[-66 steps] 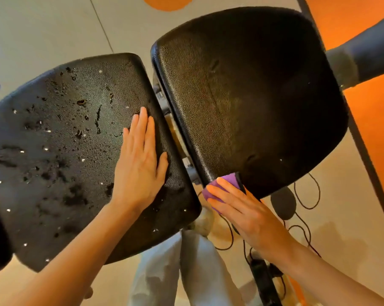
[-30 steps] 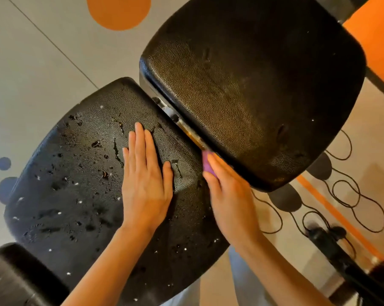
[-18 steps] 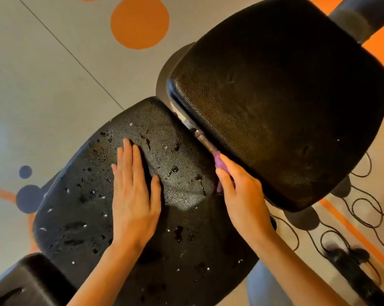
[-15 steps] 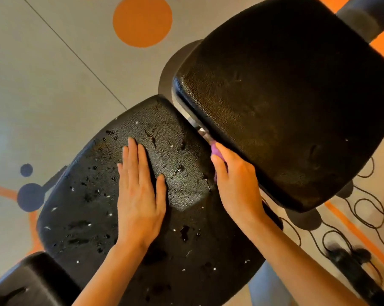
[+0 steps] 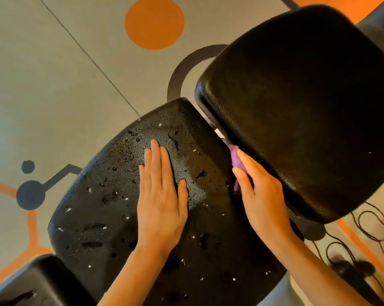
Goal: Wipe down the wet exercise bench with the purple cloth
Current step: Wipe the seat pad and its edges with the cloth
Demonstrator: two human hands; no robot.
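Note:
The black exercise bench has two pads. The lower pad [image 5: 102,208] is dotted with water drops. The upper pad [image 5: 308,111] at the right looks mostly dry. My left hand [image 5: 161,199] lies flat, fingers together, on the wet lower pad. My right hand [image 5: 261,197] presses the purple cloth [image 5: 236,159] into the gap between the two pads, along the upper pad's edge. Most of the cloth is hidden under my fingers.
A third black pad [image 5: 32,283] shows at the bottom left. The floor is grey with orange and dark circles [image 5: 154,22]. Black cables [image 5: 367,230] and a dark device [image 5: 350,270] lie on the floor at the bottom right. A dark bar [image 5: 378,23] rises at the top right.
My right hand has carried the cloth from the upper pad's lower edge into the gap and slid it up along the gap. My left hand stays flat on the wet pad. The view has shifted.

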